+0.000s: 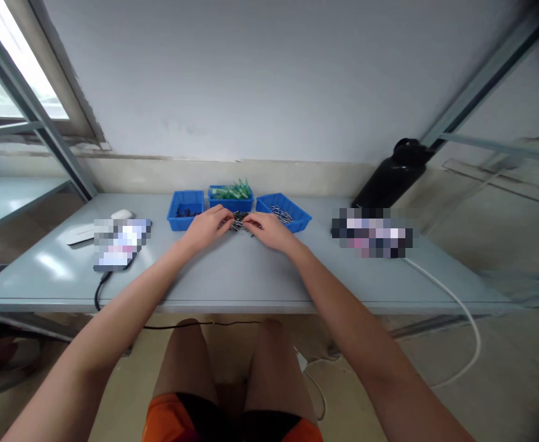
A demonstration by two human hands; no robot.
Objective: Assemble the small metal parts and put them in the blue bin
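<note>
A small pile of thin metal and dark pieces (238, 222) lies on the grey table between my two hands. My left hand (210, 226) is at the pile's left side, its thumb and fingers drawn together; whatever they pinch is too small to make out. From the right, my right hand (269, 229) reaches in with its fingertips pressed together at the pile's edge, and their hold is also too small to name. Just behind stand three blue bins: the left bin (174, 222) with dark bits, the middle bin (218, 204) with green pieces, the right bin (302, 222) with slim metal pins.
On the left of the table (251, 279) lie a phone (122, 245) with a black cable and a white earphone case (122, 215). A black bottle (391, 178) stands at the right, behind a blurred device (373, 236) with a white cable (453, 298) running off the edge.
</note>
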